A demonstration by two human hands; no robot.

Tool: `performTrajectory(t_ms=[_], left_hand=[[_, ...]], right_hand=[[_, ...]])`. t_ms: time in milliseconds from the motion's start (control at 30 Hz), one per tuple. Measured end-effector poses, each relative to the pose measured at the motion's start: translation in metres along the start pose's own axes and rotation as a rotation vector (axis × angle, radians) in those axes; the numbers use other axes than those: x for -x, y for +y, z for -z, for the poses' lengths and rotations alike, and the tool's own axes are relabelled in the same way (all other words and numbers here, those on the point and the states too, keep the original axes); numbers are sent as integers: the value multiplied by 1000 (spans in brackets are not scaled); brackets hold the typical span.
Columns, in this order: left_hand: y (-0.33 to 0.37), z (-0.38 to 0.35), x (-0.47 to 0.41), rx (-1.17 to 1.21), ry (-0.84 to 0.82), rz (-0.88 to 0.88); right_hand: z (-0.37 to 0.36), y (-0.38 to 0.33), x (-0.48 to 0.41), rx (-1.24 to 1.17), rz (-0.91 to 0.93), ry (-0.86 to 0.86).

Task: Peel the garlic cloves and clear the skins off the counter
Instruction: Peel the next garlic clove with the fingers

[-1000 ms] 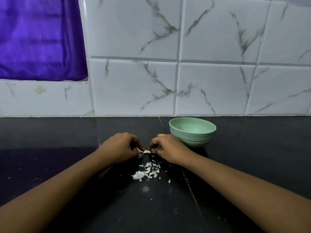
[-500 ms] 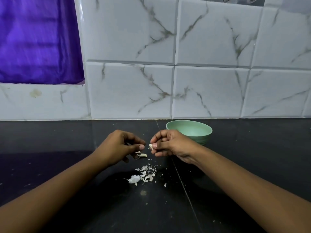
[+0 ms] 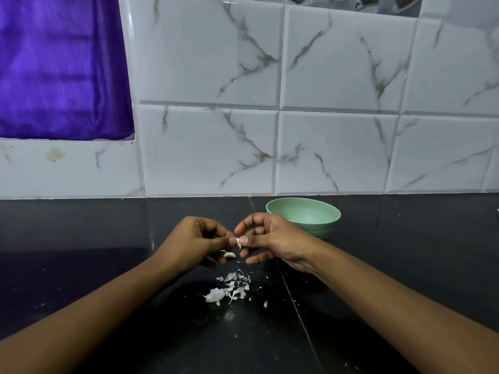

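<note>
left hand (image 3: 189,244) curls round a garlic clove (image 3: 230,255); right hand (image 3: 272,241) pinches a skin strip (image 3: 238,242).

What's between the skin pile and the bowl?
The right hand, pinching a garlic piece, lies between skin pile and bowl, seen in the head view.

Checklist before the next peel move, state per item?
1. Left hand holds garlic clove: ok.
2. Right hand pinches skin strip at its thumb tip: ok.
3. Clove fully peeled: cannot tell, too small.
4. Skin pile cleared off counter: not ok, scraps lie below the hands.
5. Green bowl upright, beside the right hand: ok.
</note>
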State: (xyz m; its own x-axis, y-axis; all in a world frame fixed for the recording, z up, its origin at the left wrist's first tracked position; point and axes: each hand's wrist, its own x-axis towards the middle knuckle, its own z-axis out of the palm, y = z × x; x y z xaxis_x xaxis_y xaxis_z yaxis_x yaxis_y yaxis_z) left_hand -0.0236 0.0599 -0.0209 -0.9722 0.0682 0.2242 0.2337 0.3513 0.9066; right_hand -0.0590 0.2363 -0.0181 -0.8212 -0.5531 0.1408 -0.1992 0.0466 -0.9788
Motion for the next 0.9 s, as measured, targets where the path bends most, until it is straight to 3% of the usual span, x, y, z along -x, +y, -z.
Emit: performTrajectory(t_ms=[367,667,900], left_hand=[[6,-2,4,48,-6,1],[7,0,5,228,-113,162],[9,-1,5,266,-35,158]], right_hand=[[-2,0,1,-57,0,65],[-3,0,1,-17,39,76],[-9,2,-1,108,140,151]])
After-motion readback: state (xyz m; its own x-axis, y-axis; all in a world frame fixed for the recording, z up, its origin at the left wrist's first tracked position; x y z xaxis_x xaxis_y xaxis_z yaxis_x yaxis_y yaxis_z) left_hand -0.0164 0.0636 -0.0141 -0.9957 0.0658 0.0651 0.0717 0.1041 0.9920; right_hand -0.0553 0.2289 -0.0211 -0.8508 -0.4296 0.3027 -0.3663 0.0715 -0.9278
